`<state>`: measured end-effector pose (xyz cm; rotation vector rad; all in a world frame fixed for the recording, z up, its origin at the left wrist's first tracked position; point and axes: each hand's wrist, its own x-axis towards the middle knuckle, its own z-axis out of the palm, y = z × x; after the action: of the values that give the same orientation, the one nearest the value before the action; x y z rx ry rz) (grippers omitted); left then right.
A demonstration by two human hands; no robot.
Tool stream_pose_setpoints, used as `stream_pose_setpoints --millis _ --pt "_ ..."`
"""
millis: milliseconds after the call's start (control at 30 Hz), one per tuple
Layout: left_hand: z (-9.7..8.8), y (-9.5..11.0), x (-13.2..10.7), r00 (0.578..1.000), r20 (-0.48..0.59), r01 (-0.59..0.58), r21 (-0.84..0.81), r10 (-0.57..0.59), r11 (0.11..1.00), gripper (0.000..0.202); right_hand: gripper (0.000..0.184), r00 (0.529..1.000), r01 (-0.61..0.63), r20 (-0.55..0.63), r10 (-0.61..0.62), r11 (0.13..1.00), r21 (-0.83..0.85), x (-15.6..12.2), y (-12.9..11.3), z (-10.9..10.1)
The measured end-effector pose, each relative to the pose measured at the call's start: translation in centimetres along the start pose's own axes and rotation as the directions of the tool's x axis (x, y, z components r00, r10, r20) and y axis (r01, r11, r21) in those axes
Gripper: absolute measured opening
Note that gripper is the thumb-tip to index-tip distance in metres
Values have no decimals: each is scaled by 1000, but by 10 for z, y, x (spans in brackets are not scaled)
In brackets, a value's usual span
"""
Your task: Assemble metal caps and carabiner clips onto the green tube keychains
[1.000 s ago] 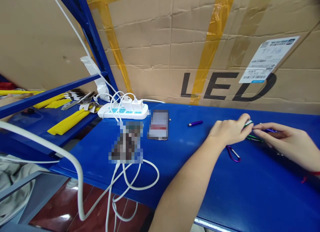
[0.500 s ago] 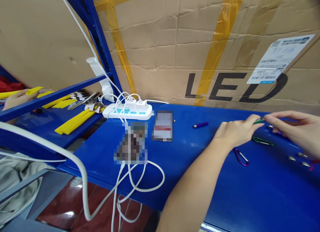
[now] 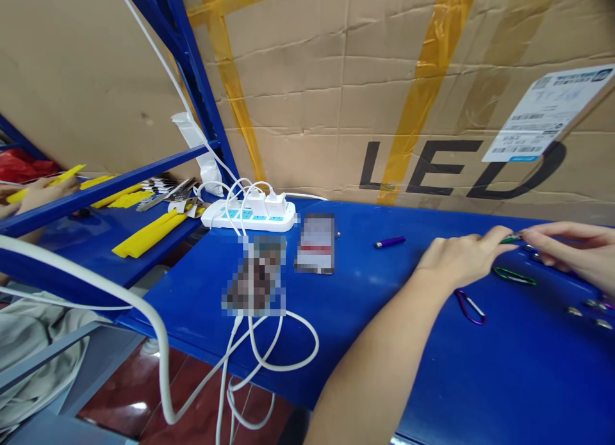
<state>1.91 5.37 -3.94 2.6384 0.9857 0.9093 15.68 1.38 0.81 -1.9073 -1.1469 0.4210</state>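
Observation:
My left hand (image 3: 473, 259) reaches over the blue tabletop, its fingers pinched on a small green item (image 3: 510, 239) with a metallic end. Thumb and fingers of my right hand (image 3: 571, 248) close on that item's right end, and fingers cover most of it. Just below the hands lies a green carabiner (image 3: 514, 276). A purple carabiner (image 3: 471, 307) rests nearer to me, beside my left wrist. Several small shiny metal pieces (image 3: 574, 311) lie at the right, under and below my right hand. Left of my hands is a slim purple tube with a metal tip (image 3: 389, 242).
A phone (image 3: 315, 243) and a pixelated object (image 3: 254, 275) lie left of centre. White cables (image 3: 307, 355) loop over the table edge from a power strip (image 3: 247, 216). A cardboard box (image 3: 312, 80) stands behind. Beyond a blue bar (image 3: 110, 186), another person's hand (image 3: 45, 195) holds yellow material.
The view has shifted slightly, so the table things appear a little further right. Both my hands stay together on the green item. The other person's hand at the left has moved a little.

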Motion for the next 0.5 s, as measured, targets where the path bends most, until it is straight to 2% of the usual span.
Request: stream_pose_setpoints --millis 133,333,500 --pt "2 -2 2 998 3 -61 53 61 997 39 39 998 -10 58 8 999 48 11 13 -2" --pt "-2 -4 3 986 0 -164 110 165 980 37 54 980 -94 184 71 988 119 28 33 -4" --pt "-1 -2 1 980 -27 -192 140 197 971 36 57 963 -129 253 96 985 118 33 41 -8"
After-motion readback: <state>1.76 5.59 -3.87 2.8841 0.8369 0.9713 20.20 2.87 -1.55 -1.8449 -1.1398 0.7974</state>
